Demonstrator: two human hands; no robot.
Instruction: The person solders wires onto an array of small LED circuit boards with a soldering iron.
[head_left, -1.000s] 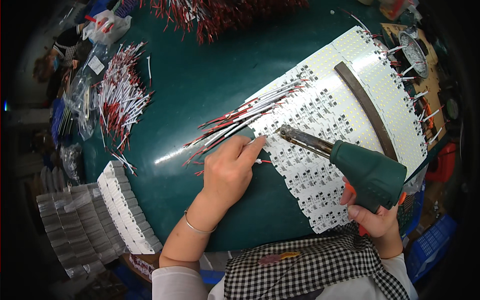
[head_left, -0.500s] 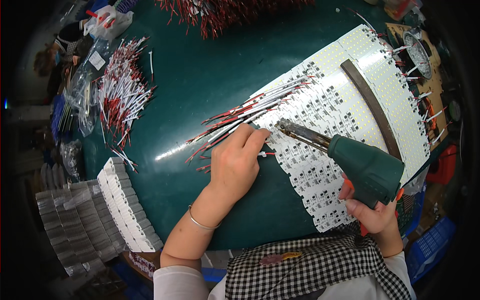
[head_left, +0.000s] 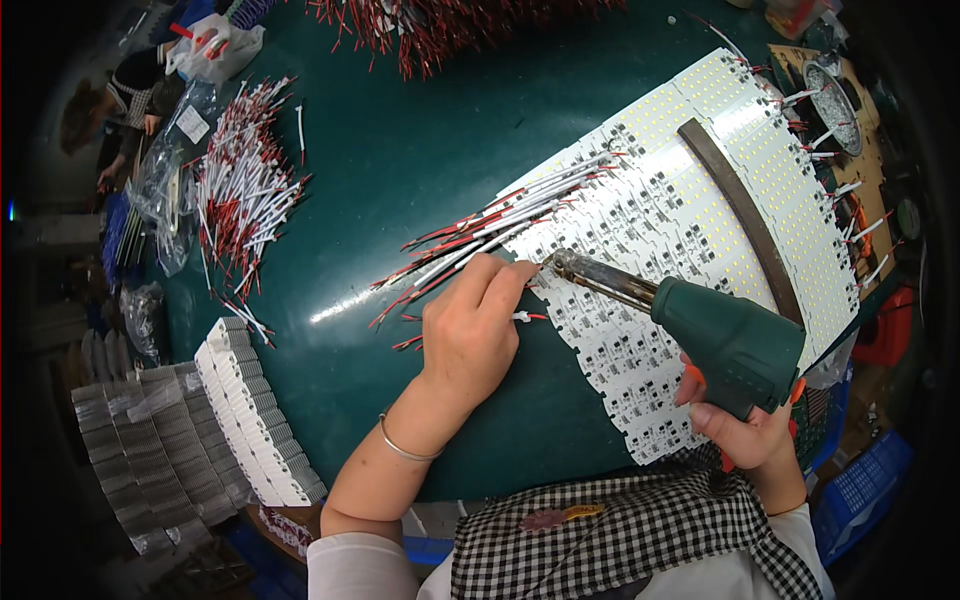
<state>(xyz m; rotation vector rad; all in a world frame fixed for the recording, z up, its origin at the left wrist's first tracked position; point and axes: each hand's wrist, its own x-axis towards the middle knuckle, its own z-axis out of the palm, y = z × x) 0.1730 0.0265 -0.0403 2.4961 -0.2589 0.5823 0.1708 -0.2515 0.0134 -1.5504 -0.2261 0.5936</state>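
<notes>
My right hand (head_left: 745,435) grips a green soldering gun (head_left: 735,340), its metal nose pointing left. The tip is at the left edge of a sheet of white circuit boards (head_left: 640,400), close to my left fingertips. My left hand (head_left: 468,330) is closed in a pinch at that edge, on a thin wire mostly hidden by the fingers. A short red-and-white wire end (head_left: 524,316) sticks out beside the hand. Just beyond it, a loose bundle of white-sleeved wires (head_left: 500,220) with red and dark ends lies partly across the boards.
A dark curved bar (head_left: 745,215) rests on the boards. Wires stick out along their right edge, near a metal dish (head_left: 832,108). At left are a wire pile (head_left: 250,180) and stacked white strips (head_left: 255,410). More red wires (head_left: 440,25) lie far back. Another person (head_left: 130,100) is at far left.
The soldering gun has shifted slightly left, bringing its tip closer to my left fingertips. My left hand stays almost in place, still pinching. The person at far left has moved an arm.
</notes>
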